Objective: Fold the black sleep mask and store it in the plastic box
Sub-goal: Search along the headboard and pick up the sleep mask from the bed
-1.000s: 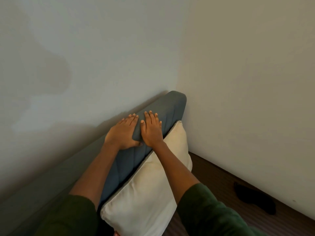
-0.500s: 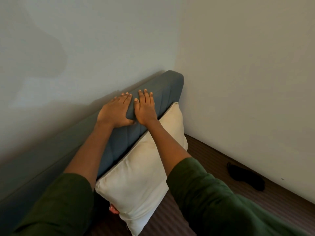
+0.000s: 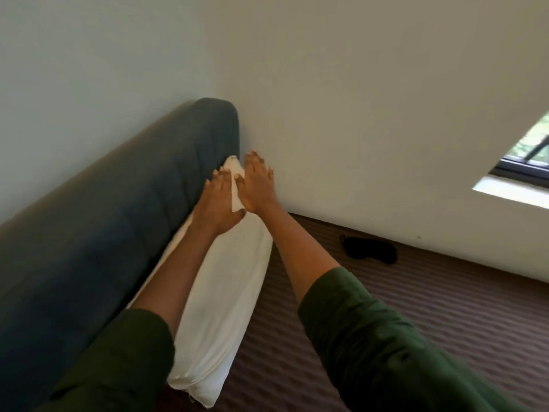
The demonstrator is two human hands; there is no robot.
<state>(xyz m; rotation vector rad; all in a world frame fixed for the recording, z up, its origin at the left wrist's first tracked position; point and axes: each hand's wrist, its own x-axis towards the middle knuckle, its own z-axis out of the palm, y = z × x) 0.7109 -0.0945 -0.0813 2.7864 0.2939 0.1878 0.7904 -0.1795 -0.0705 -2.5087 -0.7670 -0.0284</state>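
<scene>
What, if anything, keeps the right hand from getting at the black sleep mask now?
Likely nothing, so yes: the right hand is open by the pillow, holding nothing, and the sleep mask lies uncovered on the bedcover to its right.

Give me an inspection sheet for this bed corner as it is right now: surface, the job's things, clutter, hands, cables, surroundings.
Surface: brown ribbed bedcover, in view to the right of the pillow.
Job's things: black fabric sleep mask lies on the bedcover close to the wall, with no hand on it. Plastic box: nothing seen.
Clutter: white rectangular pillow leans against the blue-grey padded headboard.
Hands: left hand and right hand are both at the pillow's top end, fingers straight, away from the mask.
Cables: nothing seen.
Surroundings: pale walls meet in a corner; part of a dark-framed window shows at the right edge.
</scene>
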